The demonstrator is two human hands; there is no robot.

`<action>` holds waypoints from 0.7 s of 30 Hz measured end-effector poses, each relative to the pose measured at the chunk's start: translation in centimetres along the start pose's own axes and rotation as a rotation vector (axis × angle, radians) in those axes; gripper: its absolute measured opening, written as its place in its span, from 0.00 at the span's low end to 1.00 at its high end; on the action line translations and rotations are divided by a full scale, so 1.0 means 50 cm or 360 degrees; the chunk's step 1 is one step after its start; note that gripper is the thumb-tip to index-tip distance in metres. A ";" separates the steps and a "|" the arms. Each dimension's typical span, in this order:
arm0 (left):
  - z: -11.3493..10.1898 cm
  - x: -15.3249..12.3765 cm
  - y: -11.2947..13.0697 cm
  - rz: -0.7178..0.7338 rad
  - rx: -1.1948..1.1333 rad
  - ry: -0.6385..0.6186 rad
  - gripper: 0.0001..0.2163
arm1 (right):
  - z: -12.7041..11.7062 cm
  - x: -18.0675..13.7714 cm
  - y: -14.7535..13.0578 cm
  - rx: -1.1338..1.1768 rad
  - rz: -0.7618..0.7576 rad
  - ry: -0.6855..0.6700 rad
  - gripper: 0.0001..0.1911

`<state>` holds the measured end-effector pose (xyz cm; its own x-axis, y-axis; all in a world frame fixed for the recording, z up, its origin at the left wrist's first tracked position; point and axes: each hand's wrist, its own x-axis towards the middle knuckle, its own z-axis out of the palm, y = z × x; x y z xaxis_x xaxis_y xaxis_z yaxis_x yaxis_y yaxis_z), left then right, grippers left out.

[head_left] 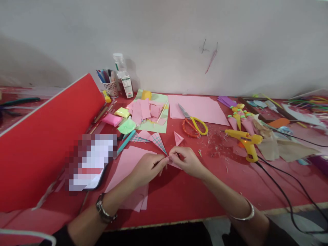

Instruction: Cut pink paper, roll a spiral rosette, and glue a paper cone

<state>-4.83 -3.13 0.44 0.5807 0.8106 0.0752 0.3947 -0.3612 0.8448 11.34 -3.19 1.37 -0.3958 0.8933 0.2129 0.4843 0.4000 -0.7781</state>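
My left hand (pixel 147 168) and my right hand (pixel 189 162) meet over the front middle of the red table, fingertips pinched together. Between them is a small piece of pink paper (pixel 175 165), mostly covered by the fingers. Just beyond the fingertips lie a pink paper cone with a teal grid (pixel 158 140) and a plain pink folded paper cone (pixel 178 138). Pink paper sheets (pixel 128 162) reach under my left forearm. A teal pen (pixel 126 142) lies left of the gridded cone.
Scissors (pixel 192 122) lie beyond my hands, before a stack of pink sheets (pixel 200 109). A yellow glue gun (pixel 247 141) with its cable stands right. Left are a phone (pixel 93 162) and a red board (pixel 56 136). Clay packets (pixel 126 126), a bottle (pixel 125 80) and a pen cup (pixel 110 87) sit behind.
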 end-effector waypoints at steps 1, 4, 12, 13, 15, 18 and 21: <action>0.002 0.001 0.001 0.0025 0.0066 -0.0012 0.18 | 0.001 -0.002 0.002 -0.0035 -0.0010 0.0013 0.07; 0.004 0.003 0.002 0.0099 0.0230 -0.0055 0.19 | 0.007 -0.006 0.006 -0.0197 -0.0127 0.0025 0.06; -0.004 0.004 0.002 0.0103 0.0207 -0.0086 0.20 | 0.005 -0.006 0.005 -0.0464 -0.0298 -0.0011 0.06; -0.004 0.004 0.002 0.0098 0.0173 -0.0089 0.21 | 0.005 -0.006 0.006 -0.0473 -0.0286 -0.0017 0.06; -0.005 0.003 0.003 0.0090 0.0125 -0.0101 0.22 | 0.003 -0.006 0.009 -0.0493 -0.0291 -0.0016 0.06; -0.006 0.002 0.004 0.0075 0.0133 -0.0102 0.23 | -0.002 -0.006 0.017 -0.0498 -0.0323 -0.0035 0.06; -0.009 0.001 0.005 0.0062 0.0153 -0.0083 0.25 | -0.009 -0.004 0.021 -0.0480 -0.0305 -0.0067 0.06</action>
<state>-4.99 -2.97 0.88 0.6323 0.7709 0.0772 0.4363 -0.4366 0.7868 12.27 -2.85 0.78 -0.5303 0.7897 0.3086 0.6042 0.6073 -0.5158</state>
